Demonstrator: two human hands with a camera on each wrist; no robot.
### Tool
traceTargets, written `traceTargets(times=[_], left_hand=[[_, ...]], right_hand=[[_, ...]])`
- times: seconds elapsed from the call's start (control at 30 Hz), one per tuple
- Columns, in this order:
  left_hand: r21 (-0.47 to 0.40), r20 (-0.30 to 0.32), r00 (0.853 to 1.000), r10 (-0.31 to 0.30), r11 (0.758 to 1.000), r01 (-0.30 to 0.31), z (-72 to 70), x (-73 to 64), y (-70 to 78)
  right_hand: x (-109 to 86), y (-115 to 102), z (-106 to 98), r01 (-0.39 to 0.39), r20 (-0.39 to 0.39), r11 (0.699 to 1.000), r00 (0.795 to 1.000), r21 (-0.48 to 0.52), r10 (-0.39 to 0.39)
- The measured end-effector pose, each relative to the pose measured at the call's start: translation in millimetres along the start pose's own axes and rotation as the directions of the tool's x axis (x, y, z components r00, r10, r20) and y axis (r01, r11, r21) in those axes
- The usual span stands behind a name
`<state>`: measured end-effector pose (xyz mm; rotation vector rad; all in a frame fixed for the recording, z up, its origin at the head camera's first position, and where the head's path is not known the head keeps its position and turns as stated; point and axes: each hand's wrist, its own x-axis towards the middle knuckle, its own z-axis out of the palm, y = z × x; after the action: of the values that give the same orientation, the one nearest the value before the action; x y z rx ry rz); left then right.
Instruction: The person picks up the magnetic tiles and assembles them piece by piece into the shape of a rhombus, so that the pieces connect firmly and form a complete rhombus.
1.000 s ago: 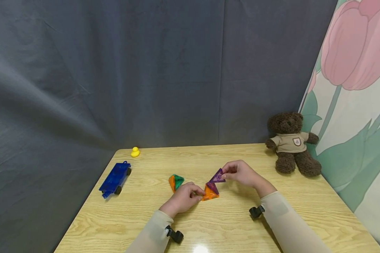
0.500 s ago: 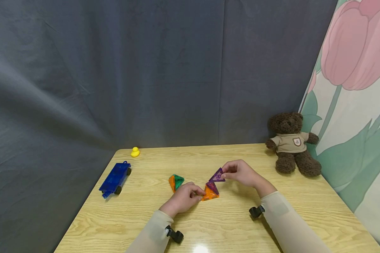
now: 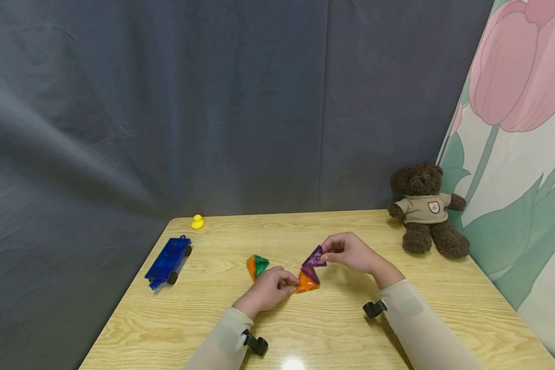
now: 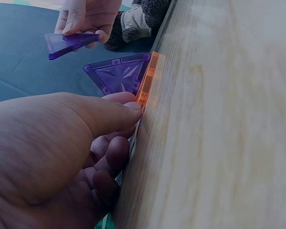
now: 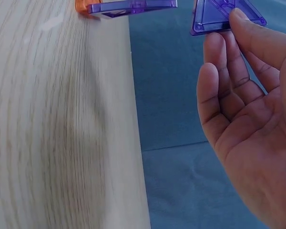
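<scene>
Low on the wooden table (image 3: 203, 329), an orange magnetic tile (image 3: 307, 286) lies flat, its left edge pinched by the thumb and fingers of my left hand (image 3: 267, 289). A purple triangular magnetic tile (image 4: 117, 75) stands up from the orange one. My right hand (image 3: 353, 253) pinches a second purple triangular magnetic tile (image 5: 225, 15) between thumb and fingertips. It is raised beyond the standing triangle, and the left wrist view shows a gap between the two. Beyond my left hand sit joined green and orange tiles (image 3: 261, 264), partly hidden by that hand.
A blue toy wagon base (image 3: 168, 261) with black wheels stands at the table's left edge. Behind it is a small yellow duck (image 3: 197, 222). A brown teddy bear (image 3: 423, 210) sits at the back right corner. A dark cloth (image 3: 250, 113) hangs behind the table.
My right hand has shifted slightly left with the purple triangle, closer over the standing one. The left hand keeps its place on the orange tile.
</scene>
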<state>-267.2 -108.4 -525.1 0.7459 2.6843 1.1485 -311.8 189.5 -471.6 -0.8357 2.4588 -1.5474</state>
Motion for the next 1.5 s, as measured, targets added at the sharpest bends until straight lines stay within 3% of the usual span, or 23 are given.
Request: traceTargets(times=[0.33, 0.63, 1.5], left_hand=[[-0.003, -0.002, 1.000, 0.008, 1.000, -0.008, 0.1, 0.8, -0.4], [0.003, -0.002, 1.000, 0.004, 1.000, -0.004, 0.0, 1.0, -0.1], [0.001, -0.001, 1.000, -0.007, 1.000, 0.007, 0.4, 1.8, -0.9]], right_hand=[[-0.2, -0.9, 7.1, -0.019, 0.108, 1.000, 0.994, -0.015, 0.021], [1.8, 4.1, 13.9, 0.018, 0.196, 1.000, 0.980, 0.005, -0.019], [2.1, 15.8, 31.7, -0.018, 0.209, 1.000, 0.978, -0.004, 0.019]])
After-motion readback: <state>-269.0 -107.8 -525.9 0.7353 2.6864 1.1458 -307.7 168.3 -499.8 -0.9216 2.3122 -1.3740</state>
